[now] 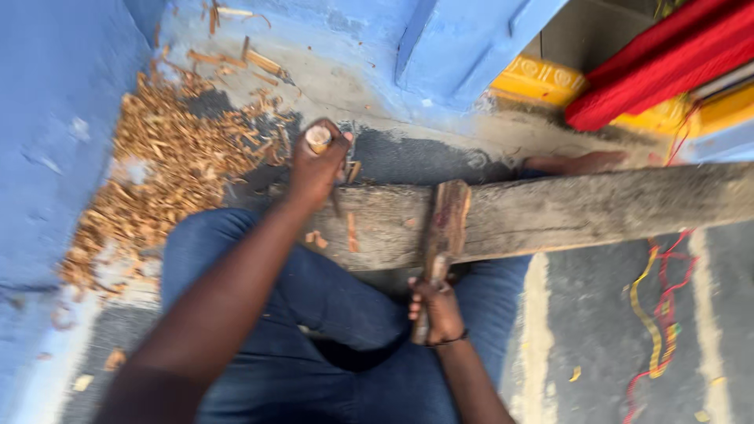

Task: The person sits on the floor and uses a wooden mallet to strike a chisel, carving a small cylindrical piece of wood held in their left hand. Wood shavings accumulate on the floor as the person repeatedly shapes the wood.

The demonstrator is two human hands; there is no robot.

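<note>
My left hand point(316, 166) grips a chisel by its pale wooden handle point(318, 138), held upright with its blade down on the near edge of a weathered grey wooden beam point(581, 210). My right hand point(437, 309) is closed around the handle of a brown wooden mallet point(446, 220), whose head rests against the beam to the right of the chisel. The beam lies across my lap, over blue jeans point(330, 314). A bare foot point(577, 163) shows behind the beam.
A heap of wood shavings point(169, 165) lies on the ground at the left by a blue wall point(55, 157). A red and yellow object point(667, 55) stands at the top right. Coloured threads point(660, 314) trail on the grey floor.
</note>
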